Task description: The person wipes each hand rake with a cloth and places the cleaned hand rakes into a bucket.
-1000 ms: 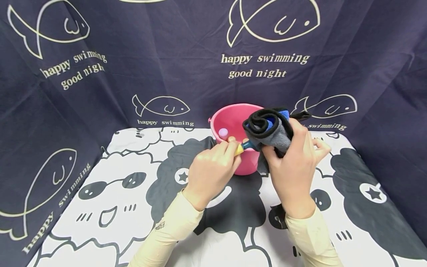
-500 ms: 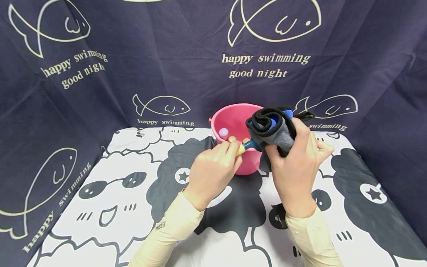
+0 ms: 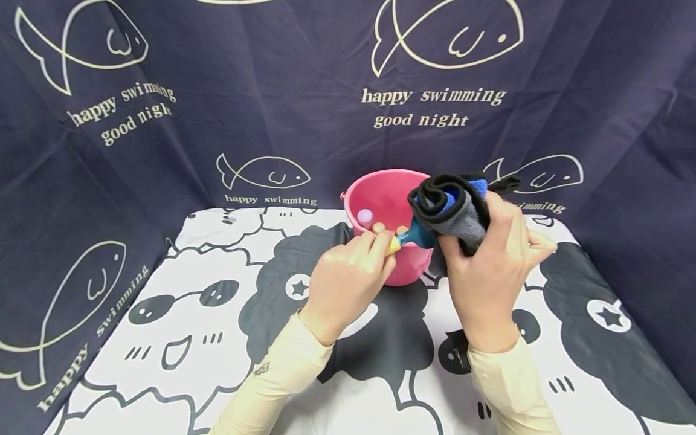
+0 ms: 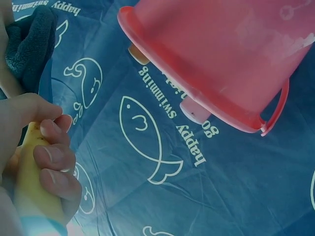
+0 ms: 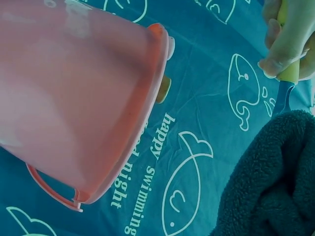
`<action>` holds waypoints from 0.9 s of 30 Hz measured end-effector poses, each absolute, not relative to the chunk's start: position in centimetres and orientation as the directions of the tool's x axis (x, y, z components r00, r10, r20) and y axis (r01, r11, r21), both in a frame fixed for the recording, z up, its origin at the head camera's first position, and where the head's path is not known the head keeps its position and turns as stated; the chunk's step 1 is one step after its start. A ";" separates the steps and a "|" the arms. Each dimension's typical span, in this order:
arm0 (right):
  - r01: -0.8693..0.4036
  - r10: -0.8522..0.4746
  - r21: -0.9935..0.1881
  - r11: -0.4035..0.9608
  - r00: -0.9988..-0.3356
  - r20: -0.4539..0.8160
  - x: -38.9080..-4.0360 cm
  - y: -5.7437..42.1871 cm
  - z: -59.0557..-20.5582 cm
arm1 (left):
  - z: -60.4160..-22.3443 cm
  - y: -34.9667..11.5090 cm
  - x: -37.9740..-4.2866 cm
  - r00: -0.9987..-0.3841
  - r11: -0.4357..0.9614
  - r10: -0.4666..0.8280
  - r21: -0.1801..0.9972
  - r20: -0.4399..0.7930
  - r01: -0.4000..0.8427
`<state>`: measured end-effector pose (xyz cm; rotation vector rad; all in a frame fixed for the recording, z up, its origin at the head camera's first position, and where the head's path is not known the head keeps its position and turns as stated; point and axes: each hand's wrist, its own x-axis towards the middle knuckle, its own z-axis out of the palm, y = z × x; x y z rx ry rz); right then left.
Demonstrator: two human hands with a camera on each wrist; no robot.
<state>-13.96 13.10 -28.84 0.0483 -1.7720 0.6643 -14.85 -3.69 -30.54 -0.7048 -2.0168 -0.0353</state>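
Note:
My left hand [image 3: 348, 278] grips the yellow handle of a toy shovel [image 3: 418, 234], fingers wrapped around it in the left wrist view. The shovel's blue part flares out to the right, and its far end is hidden inside a cloth [image 3: 462, 223]. This cloth is grey on one face, blue on the other, with black edging, and is bunched into a roll. My right hand [image 3: 489, 272] holds the cloth around the blue end, thumb on the near side. Both hands are in front of a pink bucket [image 3: 410, 266], overlapping its rim in the head view.
Inside the bucket a lilac round end [image 3: 365, 216] and tan round ends [image 3: 378, 228] show at the rim. The bucket's pink handle [image 5: 51, 189] hangs at its side. A sheep-print cloth [image 3: 217, 338] covers the table; dark fish-print curtains [image 3: 304, 84] enclose the back and sides.
My right hand and the cloth have slid to the right along the shovel, so more of its blue part shows. The left hand has stayed nearly still on the handle.

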 end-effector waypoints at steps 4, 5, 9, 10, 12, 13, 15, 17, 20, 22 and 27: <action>-0.365 0.305 -0.394 0.844 -0.277 0.911 -14.1 13.0 -28.8 | -30.6 -3.7 -14.8 -0.366 0.831 0.462 -0.250 0.808 0.498; -0.367 0.306 -0.391 0.844 -0.269 0.913 -14.1 13.0 -28.8 | -30.6 -3.7 -14.8 -0.366 0.831 0.462 -0.249 0.808 0.498; -0.375 0.314 -0.389 0.842 -0.247 0.917 -14.2 12.9 -28.9 | -30.7 -3.7 -14.8 -0.368 0.830 0.458 -0.241 0.809 0.503; -0.378 0.315 -0.389 0.840 -0.244 0.917 -14.2 12.9 -28.9 | -30.7 -3.7 -14.8 -0.370 0.830 0.458 -0.239 0.809 0.505; -0.382 0.321 -0.392 0.837 -0.238 0.917 -14.1 12.9 -28.8 | -30.7 -3.6 -14.8 -0.371 0.829 0.458 -0.237 0.808 0.507; -0.383 0.323 -0.392 0.836 -0.233 0.917 -14.1 12.8 -28.8 | -30.7 -3.6 -14.8 -0.372 0.828 0.458 -0.236 0.807 0.508; -0.388 0.334 -0.393 0.833 -0.214 0.918 -14.0 12.7 -28.7 | -30.7 -3.6 -14.8 -0.374 0.826 0.459 -0.232 0.806 0.514; -0.390 0.349 -0.394 0.832 -0.185 0.919 -14.0 12.6 -28.6 | -30.7 -3.6 -14.8 -0.375 0.823 0.458 -0.224 0.806 0.522; -0.395 0.367 -0.386 0.834 -0.125 0.922 -14.0 12.4 -28.5 | -30.8 -3.7 -14.8 -0.379 0.818 0.453 -0.208 0.807 0.535; -0.397 0.373 -0.378 0.836 -0.093 0.923 -14.1 12.3 -28.5 | -30.8 -3.7 -14.9 -0.386 0.819 0.448 -0.197 0.806 0.539; -0.405 0.387 -0.372 0.835 -0.049 0.921 -14.1 12.4 -28.4 | -30.8 -3.8 -15.0 -0.439 0.833 0.416 -0.140 0.796 0.535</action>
